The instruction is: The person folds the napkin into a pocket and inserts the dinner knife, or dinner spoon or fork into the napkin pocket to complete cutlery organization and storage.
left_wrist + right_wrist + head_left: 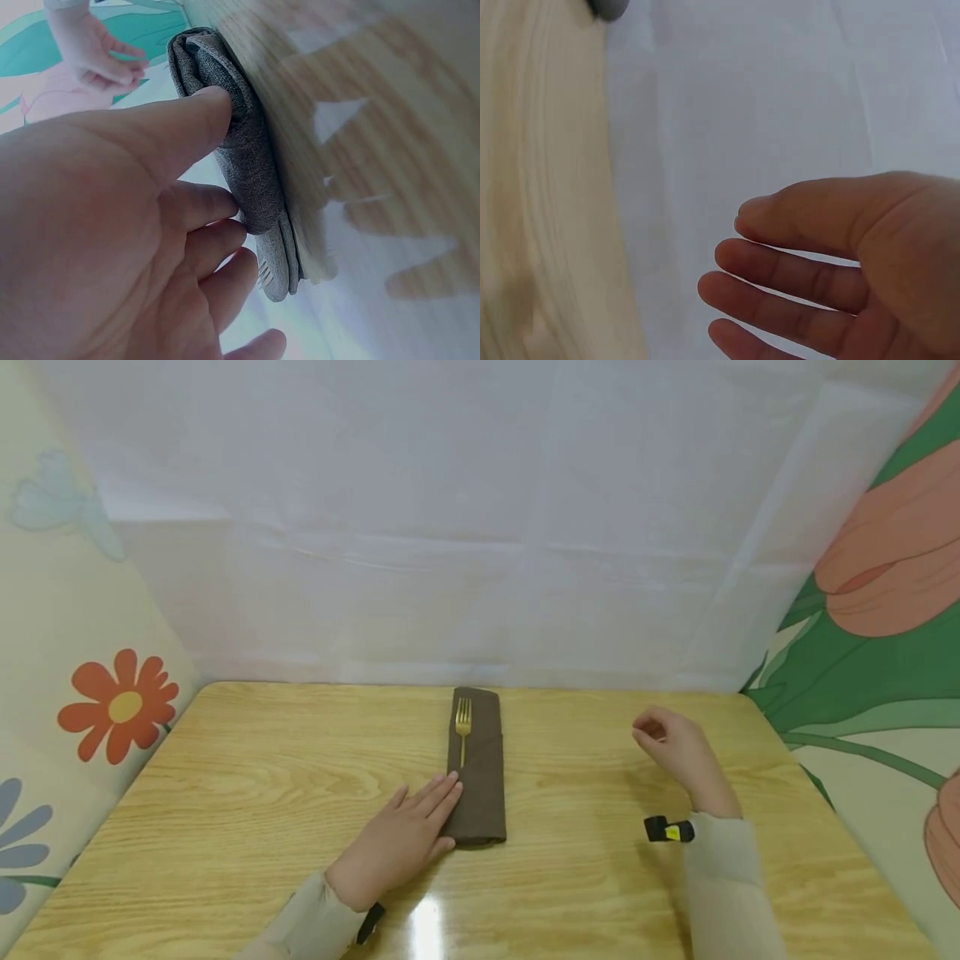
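A dark brown cloth napkin (483,785), folded into a long narrow strip, lies lengthwise on the wooden table. On its left side sits a gold fork (463,718), tines toward the far edge; the lower end of its handle is hidden near the fingers. My left hand (397,843) rests at the napkin's near left part, its fingers extended. In the left wrist view the thumb touches the napkin's (251,172) near end, and the fork's tines (264,275) show beyond the fingers. Off to the right, my right hand (678,756) hovers above the table with loosely bent fingers, holding nothing.
The wooden table (300,752) ends at a white sheet (450,527) hanging behind it. Walls with painted flowers (118,706) stand on both sides. Black straps show at both wrists.
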The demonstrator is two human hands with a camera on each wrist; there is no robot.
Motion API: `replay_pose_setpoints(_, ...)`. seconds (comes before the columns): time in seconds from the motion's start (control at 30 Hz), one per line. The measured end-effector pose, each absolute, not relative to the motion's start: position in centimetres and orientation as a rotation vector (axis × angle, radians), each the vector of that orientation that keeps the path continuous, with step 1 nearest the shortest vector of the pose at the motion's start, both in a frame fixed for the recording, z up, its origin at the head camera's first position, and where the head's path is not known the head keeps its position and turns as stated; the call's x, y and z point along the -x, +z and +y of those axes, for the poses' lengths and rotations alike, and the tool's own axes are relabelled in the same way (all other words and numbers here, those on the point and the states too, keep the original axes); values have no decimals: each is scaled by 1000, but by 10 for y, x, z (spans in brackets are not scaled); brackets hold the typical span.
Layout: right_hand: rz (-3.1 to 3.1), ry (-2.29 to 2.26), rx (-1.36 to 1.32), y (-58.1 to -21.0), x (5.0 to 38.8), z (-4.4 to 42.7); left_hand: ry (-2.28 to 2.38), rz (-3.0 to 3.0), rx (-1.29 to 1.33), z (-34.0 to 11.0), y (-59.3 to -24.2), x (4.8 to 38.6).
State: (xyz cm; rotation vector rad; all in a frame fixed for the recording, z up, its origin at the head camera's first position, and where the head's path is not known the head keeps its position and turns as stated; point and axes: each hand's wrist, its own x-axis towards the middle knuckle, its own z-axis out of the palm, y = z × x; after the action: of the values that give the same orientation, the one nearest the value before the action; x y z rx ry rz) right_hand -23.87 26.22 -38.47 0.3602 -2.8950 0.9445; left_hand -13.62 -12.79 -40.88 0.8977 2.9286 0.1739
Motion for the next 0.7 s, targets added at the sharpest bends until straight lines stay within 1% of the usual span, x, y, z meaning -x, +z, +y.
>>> replay_pose_setpoints(0.47, -3115, 968, 73, -398, 232, 322, 142, 2940, -916, -127, -413, 136)
replay_pose_setpoints(0.7, -3268, 1035, 233, -400, 228, 336, 138, 2941, -912, -128, -413, 137)
